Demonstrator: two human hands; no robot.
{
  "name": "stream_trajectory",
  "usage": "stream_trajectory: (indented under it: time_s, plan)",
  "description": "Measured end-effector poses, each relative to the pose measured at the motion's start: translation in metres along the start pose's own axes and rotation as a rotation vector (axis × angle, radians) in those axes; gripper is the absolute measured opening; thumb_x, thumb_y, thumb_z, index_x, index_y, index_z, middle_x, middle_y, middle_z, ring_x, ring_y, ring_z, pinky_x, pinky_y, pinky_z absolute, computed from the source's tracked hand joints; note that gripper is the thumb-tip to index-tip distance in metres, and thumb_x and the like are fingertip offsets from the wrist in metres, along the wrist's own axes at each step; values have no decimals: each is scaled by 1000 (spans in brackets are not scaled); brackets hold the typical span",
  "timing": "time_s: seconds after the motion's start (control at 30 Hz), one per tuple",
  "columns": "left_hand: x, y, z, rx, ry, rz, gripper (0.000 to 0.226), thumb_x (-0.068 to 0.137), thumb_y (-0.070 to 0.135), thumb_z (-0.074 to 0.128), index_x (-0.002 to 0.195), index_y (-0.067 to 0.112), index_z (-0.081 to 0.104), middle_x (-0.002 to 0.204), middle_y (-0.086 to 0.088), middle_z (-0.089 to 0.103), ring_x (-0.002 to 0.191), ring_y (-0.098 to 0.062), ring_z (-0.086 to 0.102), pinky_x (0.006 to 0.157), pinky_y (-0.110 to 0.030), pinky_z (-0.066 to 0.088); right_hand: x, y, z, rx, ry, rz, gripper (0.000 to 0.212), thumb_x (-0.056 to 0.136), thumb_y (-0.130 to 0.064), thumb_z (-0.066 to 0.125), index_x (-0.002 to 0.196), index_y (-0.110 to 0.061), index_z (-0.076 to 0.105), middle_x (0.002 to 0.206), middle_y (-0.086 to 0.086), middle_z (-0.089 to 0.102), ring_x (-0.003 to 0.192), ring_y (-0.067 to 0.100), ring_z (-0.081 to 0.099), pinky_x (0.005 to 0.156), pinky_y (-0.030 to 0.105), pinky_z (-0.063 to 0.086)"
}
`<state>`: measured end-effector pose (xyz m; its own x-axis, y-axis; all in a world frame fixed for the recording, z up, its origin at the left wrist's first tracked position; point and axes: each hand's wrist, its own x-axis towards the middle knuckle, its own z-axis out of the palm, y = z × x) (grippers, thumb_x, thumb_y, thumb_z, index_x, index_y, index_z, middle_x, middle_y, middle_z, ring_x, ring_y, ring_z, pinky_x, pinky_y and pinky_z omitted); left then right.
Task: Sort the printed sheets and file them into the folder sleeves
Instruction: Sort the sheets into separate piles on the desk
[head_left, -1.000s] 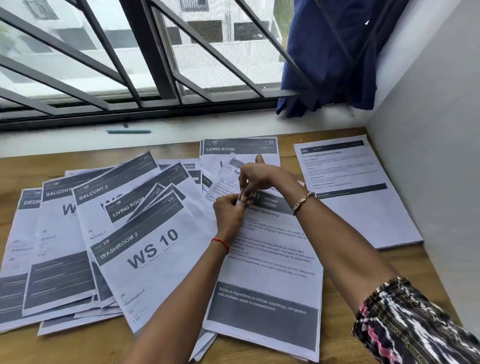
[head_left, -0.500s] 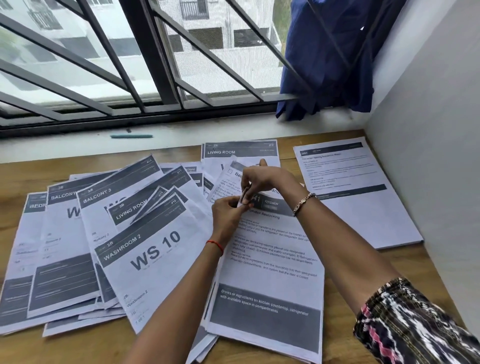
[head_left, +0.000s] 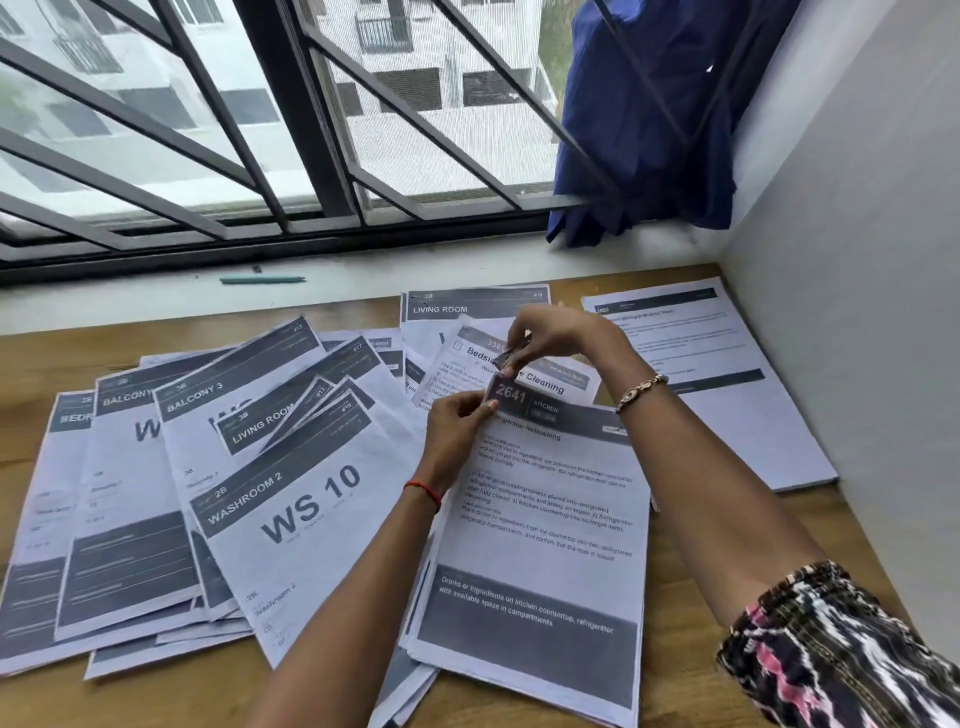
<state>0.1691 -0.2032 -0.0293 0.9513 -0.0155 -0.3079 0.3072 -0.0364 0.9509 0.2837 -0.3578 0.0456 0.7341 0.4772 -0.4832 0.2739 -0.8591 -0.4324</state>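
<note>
Several printed sheets lie fanned over a wooden table (head_left: 691, 613). Right in front of me is a stack topped by the "2641 Kitchen" sheet (head_left: 540, 525). My left hand (head_left: 457, 423) pinches the top-left corner of that stack. My right hand (head_left: 556, 335) pinches the corner of a sheet it has peeled up just above the left hand. To the left lies the "Washroom 2 WS 10" sheet (head_left: 291, 519) over Balcony and Living Room sheets (head_left: 218, 410). A "Bedside Cleaning" sheet (head_left: 550, 382) shows behind my hands. No folder is in view.
A separate stack of sheets (head_left: 727, 395) lies at the right by the grey wall (head_left: 857, 312). A teal pen (head_left: 262, 279) rests on the window sill. A blue curtain (head_left: 644, 119) hangs at the barred window.
My right hand has lifted up and away from the left, peeling a sheet's corner off the stack. The "2641" heading, hidden before by my hands, now shows.
</note>
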Motion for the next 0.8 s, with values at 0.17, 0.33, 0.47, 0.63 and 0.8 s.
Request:
stream_trajectory:
  time_s: [0.17, 0.33, 0.47, 0.63, 0.8]
  plan:
    - [1, 4, 7, 38, 94, -33, 12, 89, 9, 60, 84, 8, 71, 83, -11, 70, 78, -24, 68, 75, -33, 57, -7, 13, -1, 246, 209, 82, 63, 65, -65, 64, 89, -7, 72, 86, 12, 67, 79, 25, 56, 78, 37, 31]
    - [-1, 8, 11, 63, 107, -39, 19, 92, 11, 57, 77, 9, 69, 72, -2, 66, 65, -11, 63, 61, -20, 51, -28, 26, 17, 489, 443, 192, 52, 90, -52, 49, 82, -3, 63, 79, 10, 61, 73, 27, 56, 64, 32, 39]
    - [-7, 16, 8, 42, 76, -13, 25, 94, 11, 54, 72, 3, 63, 65, -4, 63, 56, -13, 57, 55, -23, 46, -57, 31, 33, 732, 639, 303, 49, 87, -59, 49, 69, -14, 45, 62, 0, 39, 56, 13, 34, 54, 31, 24]
    - [-19, 41, 7, -144, 1, -2, 26, 95, 3, 47, 73, 4, 62, 53, 2, 66, 45, -8, 59, 46, -17, 48, -96, 47, 51, 1099, 919, 430, 26, 77, -26, 75, 68, -14, 55, 69, 5, 52, 52, 11, 46, 50, 24, 39]
    - [-26, 50, 4, -226, -20, -14, 23, 94, 6, 49, 78, 5, 65, 59, -3, 68, 49, -14, 62, 51, -23, 51, -130, 59, 68, 1430, 1100, 430, 16, 80, -26, 73, 76, -16, 61, 77, 3, 66, 64, 9, 63, 60, 26, 50]
